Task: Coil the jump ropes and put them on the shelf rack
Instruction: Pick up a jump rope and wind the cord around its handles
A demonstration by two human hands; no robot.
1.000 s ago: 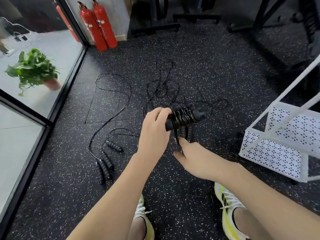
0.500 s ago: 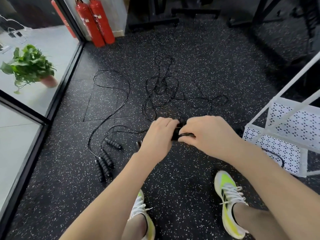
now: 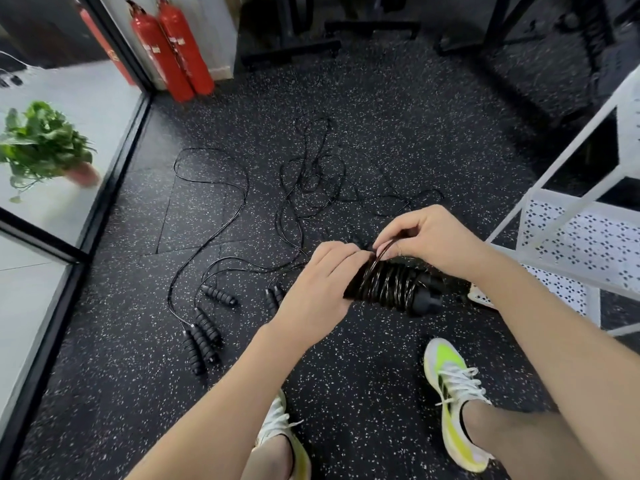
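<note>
My left hand grips the near end of a black jump rope bundle, its cord wound in tight turns around the paired handles. Above the bundle, my right hand pinches a loop of that cord at the top of the wraps. Loose black jump ropes lie tangled on the speckled floor beyond my hands. Several of their ribbed handles lie to the left. The white perforated shelf rack stands at the right.
Two red fire extinguishers stand in the far left corner beside a glass wall with a black frame. A potted plant sits behind the glass. Dark equipment bases line the back. My shoes are below.
My right hand went from under the bundle, over it, to above it, now pinching a cord loop. The wrapped bundle is again visible, held lower and nearer the rack.
</note>
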